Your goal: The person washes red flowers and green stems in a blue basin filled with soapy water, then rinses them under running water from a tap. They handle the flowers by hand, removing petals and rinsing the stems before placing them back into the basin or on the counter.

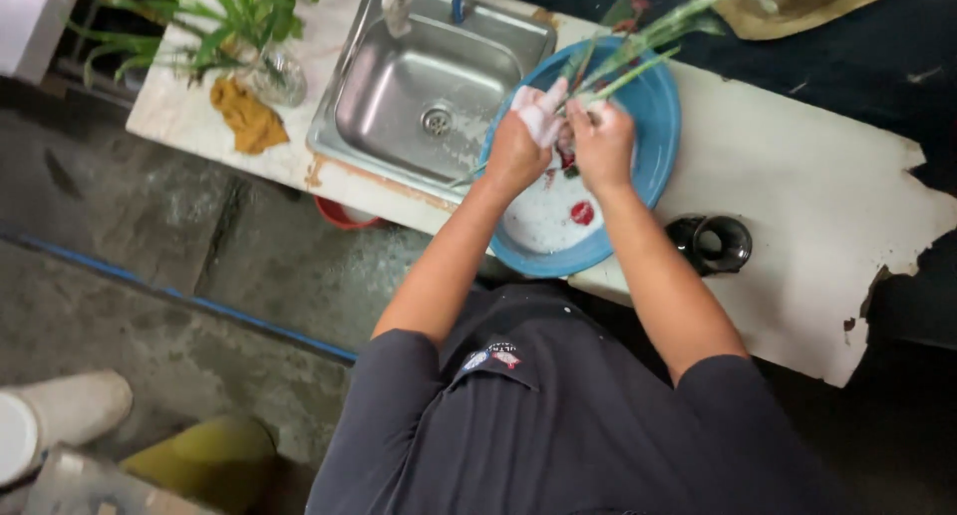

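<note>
Bare concrete floor runs under a worn white bench [797,196] with a chipped edge, where a person leans over a blue basin [653,126]. Both sets of fingers are clenched: the left hand [518,151] grips a soapy white cloth or foam pad [538,116], and the right hand [603,146] closes around the lower ends of long green stalks [638,51], which angle up and away past the basin rim. Suds and a small red piece lie in the basin's water. This looks like the scrubbing step; rinsing would seem to call for the steel sink [429,86] just beside the basin. A dark round jar [710,244] sits near the right forearm, a potted plant [249,36] beyond the sink.
</note>
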